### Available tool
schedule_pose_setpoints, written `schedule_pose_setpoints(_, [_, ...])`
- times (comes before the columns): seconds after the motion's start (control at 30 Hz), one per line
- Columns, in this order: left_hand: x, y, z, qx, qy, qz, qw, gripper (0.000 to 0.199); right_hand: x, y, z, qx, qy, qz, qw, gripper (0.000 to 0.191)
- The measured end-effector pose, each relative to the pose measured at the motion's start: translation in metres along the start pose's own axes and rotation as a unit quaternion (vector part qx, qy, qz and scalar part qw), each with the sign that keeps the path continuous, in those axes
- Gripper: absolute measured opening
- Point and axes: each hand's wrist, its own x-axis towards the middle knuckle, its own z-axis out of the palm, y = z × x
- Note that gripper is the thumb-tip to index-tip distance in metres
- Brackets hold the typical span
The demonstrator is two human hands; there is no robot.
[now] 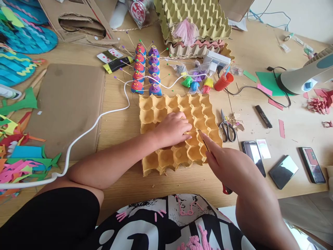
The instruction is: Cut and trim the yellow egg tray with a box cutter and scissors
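A yellow-orange egg tray (151,161) of pressed pulp lies on the table in front of me. My left hand (174,128) rests on its middle, fingers curled over the ridges and gripping them. In my right hand (221,159), fingers wrapped round it, is a utility knife (203,138). Its thin blade points forward over the right part of the tray, and a red handle end shows below the fist. I cannot tell whether the blade touches the tray. Scissors (228,128) with dark handles lie just beyond the tray's right edge.
Red and purple painted egg-carton figures (139,67) with pins stand behind the tray. A white cable (96,121) crosses the left side beside a cardboard sheet (70,100). Phones (253,156) lie right; stacked egg trays (197,21), a red cup (223,81) and clay bags stand behind.
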Motion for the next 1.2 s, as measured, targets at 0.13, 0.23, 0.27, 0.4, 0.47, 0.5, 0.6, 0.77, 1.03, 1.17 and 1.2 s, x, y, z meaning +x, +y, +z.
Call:
schedule_pose_setpoints(0.13, [0.000,0.001,-0.001,-0.003,-0.006,-0.006,1.000,0.026,0.001,0.001,0.001,0.006,0.014,-0.003,1.000,0.062])
schedule_pose_setpoints(0.23, [0.000,0.002,-0.001,0.001,-0.010,-0.008,1.000,0.027,0.001,0.001,0.001,0.007,0.012,-0.003,1.000,0.062])
schedule_pose_setpoints(0.27, [0.000,0.002,-0.001,0.004,-0.011,-0.008,1.000,0.027,0.001,0.000,0.001,0.006,0.011,-0.003,1.000,0.062])
schedule_pose_setpoints(0.4, [0.000,0.002,-0.001,0.012,-0.010,-0.005,1.000,0.027,0.001,-0.001,0.000,-0.002,-0.004,0.006,1.000,0.063])
schedule_pose_setpoints(0.47, [0.000,0.001,-0.001,0.012,-0.006,-0.001,1.000,0.027,0.001,-0.001,-0.001,-0.003,-0.006,0.010,1.000,0.063])
schedule_pose_setpoints(0.5, [0.000,0.001,-0.001,0.011,-0.004,0.000,1.000,0.027,0.001,-0.001,-0.001,-0.003,-0.005,0.010,1.000,0.063])
schedule_pose_setpoints(0.6, [0.000,0.001,0.000,0.011,0.000,0.001,1.000,0.027,0.002,-0.002,-0.002,-0.003,-0.005,0.010,1.000,0.063])
schedule_pose_setpoints(0.77, [-0.001,0.001,0.000,0.012,0.001,0.000,1.000,0.028,0.002,-0.003,-0.003,-0.003,-0.016,0.020,1.000,0.063])
schedule_pose_setpoints(1.03, [0.000,0.001,0.000,0.013,-0.003,-0.001,1.000,0.029,0.003,-0.003,-0.007,0.027,-0.026,0.008,0.999,0.062])
schedule_pose_setpoints(1.17, [0.000,-0.001,0.003,0.016,0.008,0.004,1.000,0.029,0.005,0.001,-0.011,0.055,-0.014,-0.015,0.998,0.062])
schedule_pose_setpoints(1.2, [0.000,-0.001,0.003,0.016,0.011,0.005,1.000,0.029,0.006,0.002,-0.012,0.058,-0.011,-0.017,0.998,0.062])
